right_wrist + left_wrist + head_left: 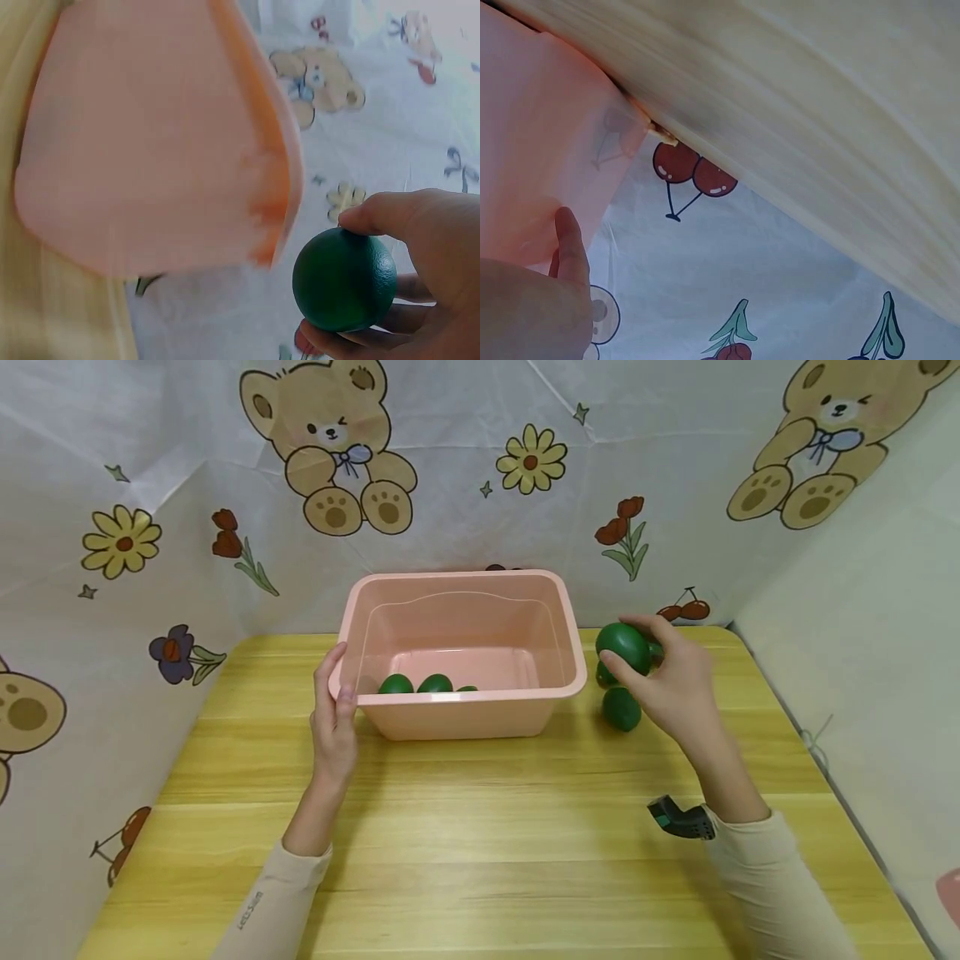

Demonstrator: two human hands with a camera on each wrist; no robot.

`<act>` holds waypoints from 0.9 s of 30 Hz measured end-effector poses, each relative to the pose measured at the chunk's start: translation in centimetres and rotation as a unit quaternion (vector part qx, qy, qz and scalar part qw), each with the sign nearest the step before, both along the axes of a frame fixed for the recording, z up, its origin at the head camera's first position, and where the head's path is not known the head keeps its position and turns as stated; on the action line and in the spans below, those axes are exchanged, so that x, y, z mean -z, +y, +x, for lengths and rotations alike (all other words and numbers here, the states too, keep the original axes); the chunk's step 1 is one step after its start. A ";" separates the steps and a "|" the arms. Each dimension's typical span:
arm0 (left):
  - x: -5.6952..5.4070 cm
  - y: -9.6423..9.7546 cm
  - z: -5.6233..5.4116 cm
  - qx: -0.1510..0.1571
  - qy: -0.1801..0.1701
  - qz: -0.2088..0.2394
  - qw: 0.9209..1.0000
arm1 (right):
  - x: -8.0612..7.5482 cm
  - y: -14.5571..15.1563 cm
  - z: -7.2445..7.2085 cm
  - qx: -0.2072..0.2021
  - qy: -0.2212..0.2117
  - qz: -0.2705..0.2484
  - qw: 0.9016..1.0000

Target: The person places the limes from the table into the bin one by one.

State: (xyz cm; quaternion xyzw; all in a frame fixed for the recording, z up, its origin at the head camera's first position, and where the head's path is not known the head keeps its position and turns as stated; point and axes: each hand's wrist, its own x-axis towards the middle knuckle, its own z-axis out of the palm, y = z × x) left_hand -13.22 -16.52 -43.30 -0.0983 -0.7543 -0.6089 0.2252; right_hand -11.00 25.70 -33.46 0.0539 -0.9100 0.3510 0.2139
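A pink plastic bin [465, 718] stands toward the back of the table, with several dark green round fruits [435, 683] inside behind its front wall. My left hand [333, 727] holds the bin's front left corner, fingers along the side and thumb at the front. In the left wrist view a finger [571, 244] lies against the bin's outer wall. To the right of the bin, my right hand [667, 681] grips a smooth green round fruit [343, 279] between thumb and fingers. Below it another green fruit [621, 708] rests on the table; more green shows partly hidden behind the held one.
The yellow wood-grain table [480, 843] reaches back to a white cloth [465, 410] printed with bears and flowers. A pale wall or sheet [862, 635] borders the table's right edge. A black device [681, 817] sits at the right wrist.
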 end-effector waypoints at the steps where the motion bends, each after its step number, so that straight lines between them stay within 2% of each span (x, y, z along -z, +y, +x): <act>1: 0.0 0.0 0.0 0.000 0.000 0.001 1.000 | -0.3 -0.6 0.1 -0.006 0.010 0.005 1.000; 4: 0.1 0.1 -0.1 0.001 0.002 0.005 1.000 | -0.9 -2.1 0.1 -0.022 0.033 0.011 0.999; 9: 0.1 0.2 0.0 0.002 0.008 0.010 1.000 | -1.0 -4.4 -0.2 -0.056 0.060 -0.001 0.997; 14: 0.0 0.3 0.2 0.004 0.007 0.016 1.000 | -0.4 -6.0 -0.7 -0.120 0.045 -0.003 0.992; 16: 0.0 0.4 0.2 0.003 0.006 0.013 1.000 | -0.1 -6.4 -0.7 -0.132 0.036 0.002 0.991; 19: 0.0 0.4 0.2 0.004 0.005 0.010 1.000 | 0.2 -6.5 -0.6 -0.132 0.040 0.006 0.990; 27: -0.1 0.4 0.3 0.000 0.003 0.010 1.000 | 1.0 -5.1 -0.4 -0.087 0.098 -0.013 0.991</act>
